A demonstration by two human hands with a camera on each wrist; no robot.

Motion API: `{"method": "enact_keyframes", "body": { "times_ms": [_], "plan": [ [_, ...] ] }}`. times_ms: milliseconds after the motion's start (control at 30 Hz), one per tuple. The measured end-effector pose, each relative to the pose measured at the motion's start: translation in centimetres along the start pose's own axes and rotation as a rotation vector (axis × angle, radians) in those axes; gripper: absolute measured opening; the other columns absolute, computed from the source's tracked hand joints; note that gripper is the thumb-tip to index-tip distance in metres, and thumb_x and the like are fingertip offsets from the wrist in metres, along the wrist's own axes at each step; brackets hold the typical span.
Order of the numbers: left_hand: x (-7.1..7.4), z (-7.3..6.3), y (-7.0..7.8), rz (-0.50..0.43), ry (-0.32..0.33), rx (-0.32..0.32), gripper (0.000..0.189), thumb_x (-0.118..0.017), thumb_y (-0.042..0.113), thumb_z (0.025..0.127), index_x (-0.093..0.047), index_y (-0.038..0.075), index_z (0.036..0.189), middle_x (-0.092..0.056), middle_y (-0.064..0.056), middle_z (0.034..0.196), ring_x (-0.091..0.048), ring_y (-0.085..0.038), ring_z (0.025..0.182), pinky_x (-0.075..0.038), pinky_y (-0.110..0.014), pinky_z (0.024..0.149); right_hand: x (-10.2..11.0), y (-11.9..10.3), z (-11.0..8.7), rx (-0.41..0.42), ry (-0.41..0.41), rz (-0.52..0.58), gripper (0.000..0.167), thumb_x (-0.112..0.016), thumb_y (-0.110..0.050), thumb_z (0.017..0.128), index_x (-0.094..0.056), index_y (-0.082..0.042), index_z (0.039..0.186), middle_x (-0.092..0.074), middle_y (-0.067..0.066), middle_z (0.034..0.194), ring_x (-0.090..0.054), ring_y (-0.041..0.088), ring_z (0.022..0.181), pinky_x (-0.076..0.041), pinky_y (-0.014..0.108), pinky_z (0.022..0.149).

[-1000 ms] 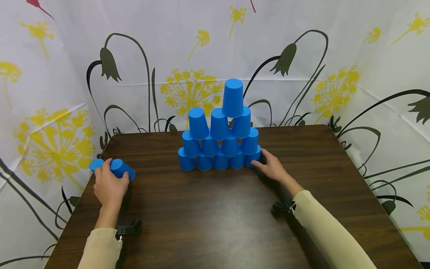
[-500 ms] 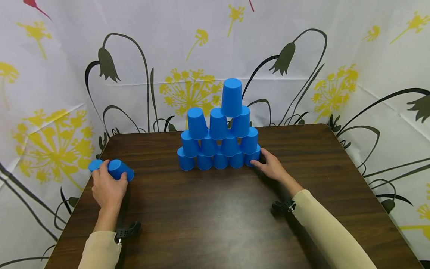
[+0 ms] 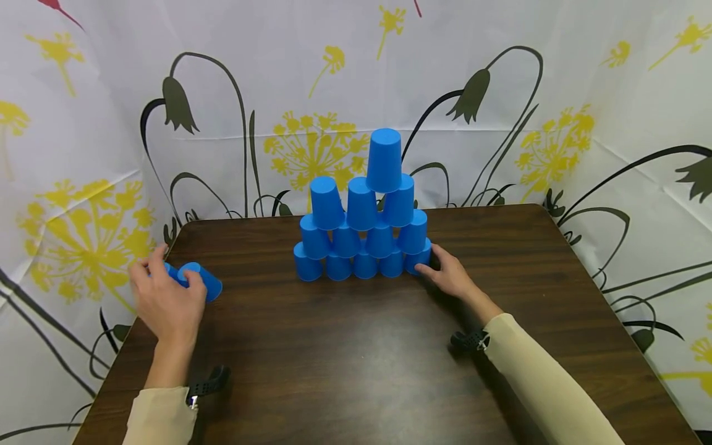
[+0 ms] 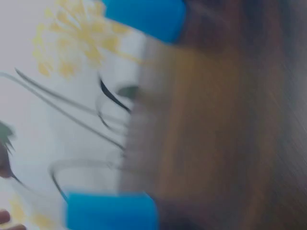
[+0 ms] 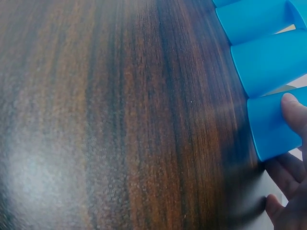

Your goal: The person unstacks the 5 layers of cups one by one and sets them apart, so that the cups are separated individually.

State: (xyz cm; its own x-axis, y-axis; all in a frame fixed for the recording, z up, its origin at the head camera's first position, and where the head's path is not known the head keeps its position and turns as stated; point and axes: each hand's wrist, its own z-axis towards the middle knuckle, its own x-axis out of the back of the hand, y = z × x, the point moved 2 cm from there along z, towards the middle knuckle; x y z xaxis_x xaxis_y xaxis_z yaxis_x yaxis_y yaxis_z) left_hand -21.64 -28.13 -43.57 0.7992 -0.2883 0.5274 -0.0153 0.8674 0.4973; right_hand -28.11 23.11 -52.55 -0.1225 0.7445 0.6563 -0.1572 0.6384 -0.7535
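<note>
Blue cups stand upside down in a stacked pyramid [image 3: 347,240], with a single top cup [image 3: 384,162] above the right side of a row of three. My right hand [image 3: 452,275] holds the bottom row's right-end cup [image 5: 274,125]; its thumb lies on the front and fingers reach behind. On the left of the table, my left hand [image 3: 169,303] hovers by two more blue cups, fingers spread and loosely bent. The nearer loose cup [image 3: 204,283] shows beside its thumb; the other loose cup [image 3: 171,272] is mostly hidden behind the hand. The left wrist view is blurred.
The dark wooden table [image 3: 334,358] ends just left of the loose cups. A white cloth with a flower print [image 3: 311,37] hangs behind and at both sides. Each wrist wears a black strap [image 3: 207,384].
My left hand has lifted off the two loose cups and shifted left, its fingers spreading. The right hand and the pyramid stay where they were.
</note>
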Motion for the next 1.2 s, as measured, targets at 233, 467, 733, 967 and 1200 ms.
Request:
{"method": "enact_keyframes", "body": {
  "times_ms": [233,467,733,967,1200],
  "plan": [
    [0.5,3.1,9.4,-0.361,0.031,-0.326,0.048,-0.061,0.02,0.087,-0.058,0.01,0.134,-0.052,-0.023,0.119,-0.05,-0.036,0.114,-0.045,-0.051,0.091,0.1,-0.1,-0.1,-0.01,-0.002,-0.003,0.066,-0.062,-0.036,0.097,-0.035,-0.004,0.148,-0.045,0.022,0.145,-0.043,0.041,0.133,-0.033,0.061,0.107],
    [-0.8,3.9,19.4,-0.529,-0.139,-0.653,0.055,-0.062,0.02,0.091,-0.048,0.005,0.141,-0.051,-0.02,0.13,-0.048,-0.031,0.122,-0.042,-0.044,0.102,0.1,0.0,0.0,-0.011,-0.004,-0.013,0.067,-0.062,-0.036,0.096,-0.035,-0.004,0.148,-0.045,0.022,0.146,-0.043,0.041,0.133,-0.033,0.06,0.108],
    [-4.2,3.7,27.2,-0.621,-0.414,-0.719,0.068,-0.068,0.023,0.092,-0.036,0.012,0.151,-0.041,-0.011,0.147,-0.04,-0.021,0.135,-0.043,-0.042,0.103,0.4,-0.1,-0.1,-0.007,0.003,-0.02,0.068,-0.063,-0.036,0.096,-0.035,-0.003,0.148,-0.046,0.022,0.145,-0.043,0.042,0.132,-0.033,0.061,0.107],
    [-5.9,4.3,30.0,-0.702,-0.433,-0.638,0.069,-0.065,0.03,0.094,-0.033,0.013,0.152,-0.044,-0.009,0.146,-0.039,-0.014,0.134,-0.042,-0.034,0.103,0.1,0.0,-0.1,-0.005,-0.003,-0.012,0.067,-0.063,-0.036,0.096,-0.036,-0.005,0.148,-0.046,0.021,0.145,-0.044,0.041,0.132,-0.033,0.061,0.107],
    [-6.7,4.0,31.4,-0.682,-0.476,-0.592,0.065,-0.068,0.024,0.092,-0.039,0.015,0.15,-0.048,-0.009,0.143,-0.045,-0.015,0.131,-0.042,-0.031,0.102,0.1,-0.1,0.0,-0.017,-0.007,-0.014,0.067,-0.063,-0.037,0.096,-0.035,-0.005,0.148,-0.046,0.021,0.145,-0.043,0.041,0.133,-0.032,0.061,0.108]
  ]
}}
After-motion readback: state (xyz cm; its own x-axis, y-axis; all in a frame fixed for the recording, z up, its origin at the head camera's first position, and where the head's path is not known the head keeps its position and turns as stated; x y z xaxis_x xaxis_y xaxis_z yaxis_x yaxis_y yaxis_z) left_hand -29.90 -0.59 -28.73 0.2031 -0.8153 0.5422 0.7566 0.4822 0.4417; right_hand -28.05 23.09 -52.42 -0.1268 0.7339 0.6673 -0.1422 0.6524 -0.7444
